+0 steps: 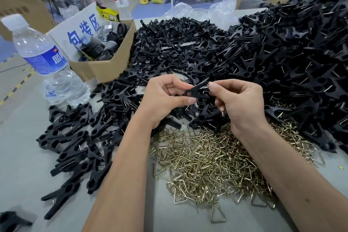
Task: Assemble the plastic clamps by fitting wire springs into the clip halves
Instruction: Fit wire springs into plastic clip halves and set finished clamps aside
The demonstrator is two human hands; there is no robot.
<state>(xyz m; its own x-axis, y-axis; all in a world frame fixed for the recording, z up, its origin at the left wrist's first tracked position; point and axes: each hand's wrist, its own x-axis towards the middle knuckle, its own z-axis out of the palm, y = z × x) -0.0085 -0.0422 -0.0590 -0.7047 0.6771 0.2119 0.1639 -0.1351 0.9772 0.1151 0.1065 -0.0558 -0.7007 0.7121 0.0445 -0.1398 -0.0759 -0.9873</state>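
while both hands meet above the middle of the table (22, 137), a single black plastic clamp (197, 91) is held between them, just above the place where the heaps of parts run together. the left hand (165, 96) pinches the clamp's round-holed end between thumb and curled fingers. the right hand (239, 98) has its thumb and forefinger pressed together at the clamp's splayed open end, where a small glint of metal shows, probably a wire spring being seated.

judging from this, the step in hand is fitting a spring into a joined pair of clip halves. the next move likely calls for pushing the spring ends firmly into their slots while the left hand keeps the halves aligned, then setting the piece aside and taking fresh parts.

directly below the wrists lies a heap of brass-coloured wire springs (207, 162). a large mound of black clips (282, 52) fills the far and right side of the table, and more black clamps (75, 137) lie scattered on the left. a water bottle (43, 56) stands at the left edge, beside a cardboard box (105, 66) of dark parts.

hard to make out: whether the spring is already seated, since the right fingertips cover it; which pile is finished and which is loose halves; the mound at the right runs out of view.
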